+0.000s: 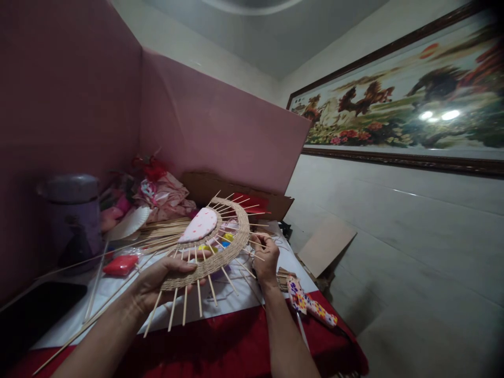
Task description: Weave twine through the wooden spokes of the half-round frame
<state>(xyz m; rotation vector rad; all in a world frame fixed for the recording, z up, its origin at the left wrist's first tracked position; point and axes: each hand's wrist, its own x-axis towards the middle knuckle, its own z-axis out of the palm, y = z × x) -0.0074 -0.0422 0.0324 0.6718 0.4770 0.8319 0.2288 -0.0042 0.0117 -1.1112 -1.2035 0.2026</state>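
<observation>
A half-round woven fan frame [232, 252] has thin wooden sticks spreading out past its twisted-cord band. At its centre sits a white half-disc with pink dots [200, 224], edged with cord. My left hand [169, 275] grips the lower left of the frame, thumb on top and fingers underneath. At the right edge, my right hand [265, 254] has its fingers pinched together around a stick end beside the band.
Long thin sticks [165, 231], a red packet [121, 265] and a purple flask [74, 220] lie or stand left. A flower-patterned object [311, 304] lies right. Behind are crumpled pink cloth [169, 194] and cardboard [283, 206].
</observation>
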